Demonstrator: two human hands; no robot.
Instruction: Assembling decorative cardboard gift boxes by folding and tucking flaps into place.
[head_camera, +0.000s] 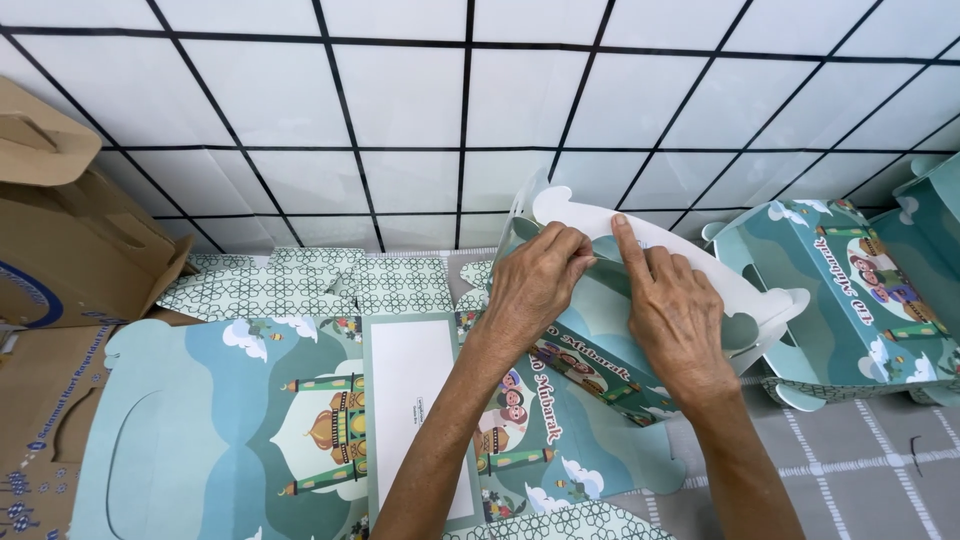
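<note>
Hands first: your left hand (535, 285) and your right hand (675, 320) are both on a half-folded paper box (600, 330), teal with cartoon pictures on it. Your left fingers (560, 245) are bent and pinch the white top flap (650, 250). Your right fingers (640, 255) lie flat on that same flap, with one finger stretched out along its edge. It looks like one hand holds the flap so it stays put, and the other presses it down along the fold. The box sits in the middle of the picture, on top of a flat, unfolded box sheet (300, 420) of the same kind. The box is tipped, not standing straight. Its long side runs from the upper left, near the tiled wall (400, 100), down to the lower right. The curved white flap points up and away from you. On your right stands a finished box (850, 310) with its handle up. On your left is a brown cardboard carton (70, 250), open at the top.
</note>
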